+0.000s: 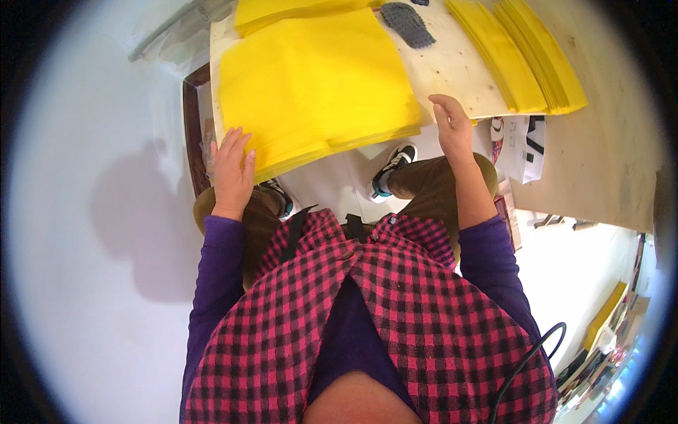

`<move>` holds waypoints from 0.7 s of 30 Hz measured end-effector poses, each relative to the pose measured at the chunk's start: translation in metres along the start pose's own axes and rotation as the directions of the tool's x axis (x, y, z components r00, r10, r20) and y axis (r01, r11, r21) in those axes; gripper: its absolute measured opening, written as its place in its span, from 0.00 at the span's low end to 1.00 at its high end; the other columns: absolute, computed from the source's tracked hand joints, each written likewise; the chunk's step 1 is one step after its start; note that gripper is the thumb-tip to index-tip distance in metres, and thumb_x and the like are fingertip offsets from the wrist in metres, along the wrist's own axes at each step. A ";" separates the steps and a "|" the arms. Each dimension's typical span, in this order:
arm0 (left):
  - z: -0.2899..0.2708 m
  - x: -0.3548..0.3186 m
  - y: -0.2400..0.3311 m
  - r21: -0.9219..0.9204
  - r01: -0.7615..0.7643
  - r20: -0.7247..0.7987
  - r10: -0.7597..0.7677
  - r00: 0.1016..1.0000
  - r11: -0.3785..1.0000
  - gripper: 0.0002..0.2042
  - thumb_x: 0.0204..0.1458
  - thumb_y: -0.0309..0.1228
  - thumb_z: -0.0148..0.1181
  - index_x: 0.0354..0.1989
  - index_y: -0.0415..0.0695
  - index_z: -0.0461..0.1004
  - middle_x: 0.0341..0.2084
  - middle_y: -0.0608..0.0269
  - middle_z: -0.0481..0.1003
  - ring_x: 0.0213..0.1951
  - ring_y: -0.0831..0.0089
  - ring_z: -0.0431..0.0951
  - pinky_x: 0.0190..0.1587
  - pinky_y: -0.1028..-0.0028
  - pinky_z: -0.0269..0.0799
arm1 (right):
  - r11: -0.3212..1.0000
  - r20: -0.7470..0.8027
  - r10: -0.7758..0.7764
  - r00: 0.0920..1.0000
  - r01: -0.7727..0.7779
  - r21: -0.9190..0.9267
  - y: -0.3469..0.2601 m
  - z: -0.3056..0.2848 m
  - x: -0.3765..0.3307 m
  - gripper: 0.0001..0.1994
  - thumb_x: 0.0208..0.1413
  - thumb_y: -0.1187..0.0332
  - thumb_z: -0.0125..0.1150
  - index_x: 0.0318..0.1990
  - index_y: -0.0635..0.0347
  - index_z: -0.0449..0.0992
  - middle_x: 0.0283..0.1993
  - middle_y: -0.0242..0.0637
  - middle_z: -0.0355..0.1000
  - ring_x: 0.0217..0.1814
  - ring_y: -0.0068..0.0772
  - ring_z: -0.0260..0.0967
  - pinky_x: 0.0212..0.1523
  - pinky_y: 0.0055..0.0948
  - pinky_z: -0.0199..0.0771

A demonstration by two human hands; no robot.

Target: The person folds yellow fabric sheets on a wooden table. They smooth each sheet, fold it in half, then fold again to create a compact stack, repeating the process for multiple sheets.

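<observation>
Bright yellow sheets [318, 85] lie stacked, edges slightly staggered. The left hand [232, 173], unclenched, borders one side; the right hand [456, 133], empty, hovers nearby.

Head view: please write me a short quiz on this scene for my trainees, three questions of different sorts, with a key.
1. Multiple choice: what lies between the large yellow stack and the narrow yellow stacks?
A. a grey knitted-looking piece
B. a red bowl
C. a blue bottle

2. True or false: the right hand is held away from the large yellow stack and appears to hold nothing.

3. Fill the gap: the left hand comes out of a ____ sleeve.

Key: 1. A; 2. True; 3. purple.
</observation>
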State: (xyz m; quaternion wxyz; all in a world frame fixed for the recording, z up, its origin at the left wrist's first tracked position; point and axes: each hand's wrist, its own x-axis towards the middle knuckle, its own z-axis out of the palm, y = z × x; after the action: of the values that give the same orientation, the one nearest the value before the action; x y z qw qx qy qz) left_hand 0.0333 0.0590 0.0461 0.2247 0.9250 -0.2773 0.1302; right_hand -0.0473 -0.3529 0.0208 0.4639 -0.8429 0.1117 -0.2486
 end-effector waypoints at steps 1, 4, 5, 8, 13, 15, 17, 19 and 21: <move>-0.004 0.003 0.004 0.013 -0.028 0.003 0.028 1.000 1.000 0.15 0.58 0.33 0.50 0.52 0.44 0.71 0.56 0.55 0.68 0.62 0.56 0.62 0.67 0.51 0.43 | 0.997 -0.018 0.067 0.998 -0.066 0.034 0.001 -0.002 -0.007 0.09 0.60 0.70 0.54 0.45 0.62 0.75 0.43 0.38 0.74 0.46 0.30 0.71 0.51 0.27 0.68; -0.013 0.020 0.023 -0.012 -0.116 0.007 0.116 0.993 0.993 0.15 0.59 0.33 0.49 0.53 0.43 0.70 0.56 0.54 0.67 0.62 0.54 0.62 0.66 0.53 0.46 | 0.974 -0.050 0.170 0.984 -0.160 0.161 0.008 -0.005 -0.026 0.11 0.61 0.69 0.52 0.46 0.64 0.75 0.44 0.35 0.74 0.49 0.25 0.68 0.53 0.24 0.64; -0.014 0.028 0.032 -0.059 -0.147 0.007 0.148 0.989 0.987 0.15 0.59 0.33 0.49 0.53 0.43 0.70 0.57 0.54 0.67 0.62 0.54 0.62 0.66 0.54 0.47 | 0.948 -0.066 0.243 0.968 -0.223 0.228 0.010 -0.002 -0.031 0.11 0.62 0.69 0.51 0.46 0.65 0.74 0.44 0.34 0.74 0.49 0.25 0.68 0.53 0.25 0.65; -0.012 0.056 0.058 -0.171 -0.232 0.043 0.242 0.969 0.958 0.16 0.59 0.33 0.49 0.54 0.43 0.69 0.57 0.53 0.66 0.62 0.54 0.62 0.66 0.56 0.50 | 0.889 -0.095 0.348 0.933 -0.296 0.349 0.020 0.005 -0.043 0.11 0.63 0.68 0.51 0.46 0.65 0.74 0.43 0.33 0.73 0.48 0.24 0.68 0.52 0.26 0.66; 0.023 0.102 0.099 -0.262 -0.355 0.147 0.401 0.904 0.897 0.17 0.59 0.33 0.49 0.56 0.43 0.68 0.59 0.52 0.65 0.64 0.53 0.60 0.66 0.56 0.49 | 0.926 -0.162 0.224 0.961 -0.158 0.342 0.029 0.010 -0.051 0.10 0.62 0.69 0.51 0.44 0.65 0.75 0.40 0.36 0.76 0.44 0.25 0.71 0.48 0.24 0.69; 0.042 0.112 0.112 -0.278 -0.387 0.184 0.444 0.877 0.879 0.18 0.59 0.34 0.49 0.57 0.43 0.67 0.60 0.51 0.64 0.64 0.53 0.58 0.66 0.56 0.48 | 0.921 -0.154 0.247 0.957 -0.182 0.345 0.027 0.012 -0.052 0.10 0.62 0.69 0.52 0.44 0.65 0.75 0.40 0.36 0.75 0.44 0.25 0.71 0.48 0.24 0.69; 0.058 0.119 0.121 -0.224 -0.408 0.238 0.455 0.858 0.885 0.19 0.60 0.36 0.47 0.59 0.44 0.65 0.61 0.51 0.62 0.65 0.53 0.57 0.67 0.56 0.46 | 0.898 -0.131 0.267 0.955 -0.197 0.393 0.023 0.012 -0.053 0.11 0.62 0.67 0.52 0.45 0.65 0.74 0.41 0.36 0.75 0.45 0.25 0.71 0.49 0.24 0.69; 0.068 0.122 0.126 -0.199 -0.413 0.279 0.456 0.845 0.888 0.21 0.60 0.38 0.46 0.60 0.43 0.63 0.62 0.51 0.61 0.66 0.53 0.56 0.68 0.56 0.45 | 0.863 -0.116 0.244 0.963 -0.162 0.479 0.017 0.011 -0.053 0.12 0.62 0.66 0.52 0.46 0.65 0.74 0.42 0.37 0.75 0.46 0.26 0.70 0.50 0.25 0.68; 0.075 0.123 0.129 -0.200 -0.392 0.313 0.438 0.843 0.898 0.22 0.61 0.39 0.45 0.61 0.43 0.62 0.63 0.50 0.59 0.66 0.53 0.54 0.68 0.56 0.43 | 0.829 -0.053 0.209 0.977 -0.148 0.539 0.014 0.006 -0.050 0.17 0.64 0.62 0.50 0.53 0.65 0.71 0.49 0.41 0.73 0.54 0.31 0.69 0.57 0.28 0.64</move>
State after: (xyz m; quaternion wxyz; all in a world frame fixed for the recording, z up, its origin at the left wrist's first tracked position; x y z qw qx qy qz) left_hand 0.0685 -0.1296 0.0707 0.1971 0.8345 -0.5144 -0.0088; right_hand -0.0860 -0.3355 -0.0088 0.6936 -0.6522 0.1420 -0.2709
